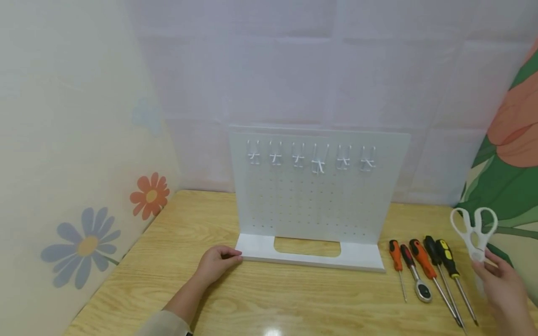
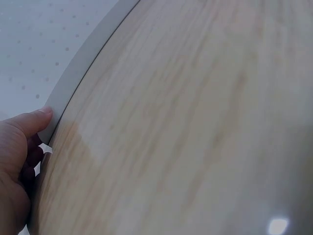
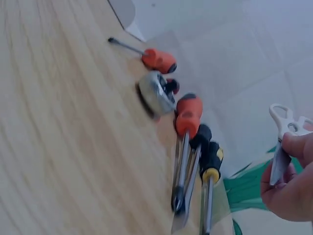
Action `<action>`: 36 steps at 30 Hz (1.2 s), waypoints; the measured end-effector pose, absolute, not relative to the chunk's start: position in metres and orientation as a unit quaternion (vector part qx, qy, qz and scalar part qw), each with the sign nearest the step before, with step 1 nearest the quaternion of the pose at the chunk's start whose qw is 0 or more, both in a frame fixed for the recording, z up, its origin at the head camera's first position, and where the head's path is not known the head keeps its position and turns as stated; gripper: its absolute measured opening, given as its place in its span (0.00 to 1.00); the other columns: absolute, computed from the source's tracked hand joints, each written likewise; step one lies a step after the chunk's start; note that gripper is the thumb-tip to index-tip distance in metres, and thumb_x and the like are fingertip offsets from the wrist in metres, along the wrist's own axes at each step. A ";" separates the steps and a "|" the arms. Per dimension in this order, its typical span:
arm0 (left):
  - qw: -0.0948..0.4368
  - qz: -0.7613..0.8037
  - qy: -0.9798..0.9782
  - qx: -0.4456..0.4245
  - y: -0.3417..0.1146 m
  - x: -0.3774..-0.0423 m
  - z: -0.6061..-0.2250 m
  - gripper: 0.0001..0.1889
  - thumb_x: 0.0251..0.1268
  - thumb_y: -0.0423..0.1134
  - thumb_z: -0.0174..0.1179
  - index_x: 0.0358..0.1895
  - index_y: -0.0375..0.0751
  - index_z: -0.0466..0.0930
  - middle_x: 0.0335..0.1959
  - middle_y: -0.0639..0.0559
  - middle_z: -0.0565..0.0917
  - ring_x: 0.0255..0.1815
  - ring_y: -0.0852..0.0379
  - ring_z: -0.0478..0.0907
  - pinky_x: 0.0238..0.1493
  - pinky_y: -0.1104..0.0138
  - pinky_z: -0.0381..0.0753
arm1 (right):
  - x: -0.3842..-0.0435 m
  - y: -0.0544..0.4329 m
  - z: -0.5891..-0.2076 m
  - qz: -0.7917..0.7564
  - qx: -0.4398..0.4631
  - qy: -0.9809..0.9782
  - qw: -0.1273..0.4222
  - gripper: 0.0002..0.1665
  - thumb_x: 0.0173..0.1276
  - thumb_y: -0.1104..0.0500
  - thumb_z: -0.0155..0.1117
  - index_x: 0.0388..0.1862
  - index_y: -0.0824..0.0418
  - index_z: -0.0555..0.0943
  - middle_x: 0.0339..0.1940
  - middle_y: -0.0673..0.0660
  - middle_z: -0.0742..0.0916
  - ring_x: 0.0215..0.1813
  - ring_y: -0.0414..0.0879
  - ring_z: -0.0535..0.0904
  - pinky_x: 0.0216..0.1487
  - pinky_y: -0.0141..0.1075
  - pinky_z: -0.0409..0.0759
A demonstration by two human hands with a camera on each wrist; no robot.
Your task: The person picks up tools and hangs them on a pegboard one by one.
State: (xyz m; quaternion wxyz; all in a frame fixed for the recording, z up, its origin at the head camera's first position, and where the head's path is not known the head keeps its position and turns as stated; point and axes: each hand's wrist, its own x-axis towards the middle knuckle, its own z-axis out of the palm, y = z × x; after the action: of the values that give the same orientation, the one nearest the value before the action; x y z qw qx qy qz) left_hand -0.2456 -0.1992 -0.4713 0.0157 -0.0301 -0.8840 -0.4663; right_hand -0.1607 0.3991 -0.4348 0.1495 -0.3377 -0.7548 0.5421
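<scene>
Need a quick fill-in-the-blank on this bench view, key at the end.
1. The right hand holds the white ____.
2. The left hand touches the ____ end of the pegboard's base.
3. The screwdriver nearest the right hand has a black-and-____ handle.
4. In the head view, ____ tools lie on the table.

Missing words: scissors; left; yellow; five

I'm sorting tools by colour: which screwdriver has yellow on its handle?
The black-and-yellow screwdriver, rightmost of the row in the head view, nearest the white scissors. The small orange screwdriver, large orange screwdriver and black screwdriver show no yellow.
</scene>
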 end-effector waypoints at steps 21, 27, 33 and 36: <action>0.019 -0.475 -0.879 -0.025 -0.200 -0.245 -0.473 0.06 0.56 0.37 0.71 0.35 0.40 0.89 0.39 0.49 0.88 0.42 0.59 0.79 0.47 0.67 0.75 | -0.168 0.328 -0.399 0.784 -0.016 -0.602 0.149 0.26 0.67 0.74 0.58 0.49 0.43 0.76 0.31 0.41 0.87 0.33 0.33 0.84 0.32 0.26 0.81; 0.019 -0.480 -0.877 -0.024 -0.201 -0.245 -0.473 0.06 0.56 0.37 0.71 0.35 0.40 0.88 0.39 0.49 0.88 0.42 0.60 0.79 0.46 0.69 0.76 | -0.172 0.303 -0.387 0.777 0.001 -0.611 0.151 0.26 0.68 0.74 0.58 0.54 0.45 0.73 0.33 0.40 0.87 0.34 0.33 0.84 0.34 0.26 0.81; 0.021 -0.480 -0.877 -0.024 -0.200 -0.244 -0.472 0.06 0.56 0.36 0.71 0.35 0.40 0.88 0.38 0.49 0.88 0.41 0.60 0.79 0.45 0.69 0.75 | -0.178 0.279 -0.375 0.791 0.025 -0.595 0.143 0.28 0.67 0.75 0.58 0.54 0.43 0.75 0.34 0.41 0.88 0.35 0.33 0.84 0.34 0.26 0.81; 0.020 -0.479 -0.877 -0.023 -0.200 -0.244 -0.472 0.06 0.56 0.36 0.71 0.35 0.40 0.88 0.38 0.49 0.88 0.41 0.60 0.79 0.45 0.69 0.75 | -0.179 0.267 -0.369 0.783 0.021 -0.607 0.137 0.29 0.67 0.73 0.59 0.56 0.41 0.73 0.34 0.40 0.87 0.36 0.32 0.84 0.34 0.25 0.81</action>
State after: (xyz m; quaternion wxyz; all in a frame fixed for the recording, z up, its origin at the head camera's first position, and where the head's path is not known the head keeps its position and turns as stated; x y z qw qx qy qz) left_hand -0.2440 -0.1999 -0.4716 0.0196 -0.0231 -0.8774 -0.4789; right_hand -0.1789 0.2672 -0.3688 0.1369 0.0215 -0.6066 0.7828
